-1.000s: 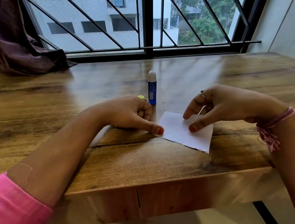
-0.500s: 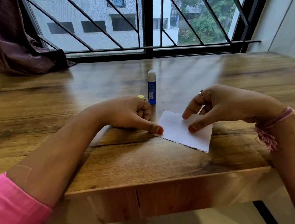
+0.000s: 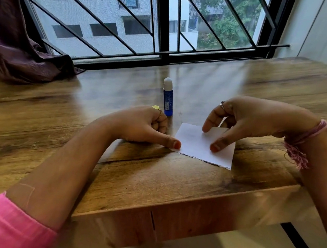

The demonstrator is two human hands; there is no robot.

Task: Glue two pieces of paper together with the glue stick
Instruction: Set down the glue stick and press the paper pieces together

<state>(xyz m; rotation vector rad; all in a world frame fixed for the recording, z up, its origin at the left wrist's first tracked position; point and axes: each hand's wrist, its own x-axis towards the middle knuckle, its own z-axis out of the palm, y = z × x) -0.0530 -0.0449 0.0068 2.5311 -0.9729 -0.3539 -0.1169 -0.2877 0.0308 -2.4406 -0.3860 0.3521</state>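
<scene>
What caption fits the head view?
Both hands, left hand and right hand, press white paper flat beside upright glue stick.

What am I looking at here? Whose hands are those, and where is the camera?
No machine here, just a person. The camera sits on their head, looking down, so you see their own two hands. The left hand pins a corner of a white paper with its thumb. The right hand presses the paper with its fingertips. A blue glue stick stands upright behind, untouched, cap on. Everything rests on a wooden table by a window. Neither hand has lifted anything.
</scene>
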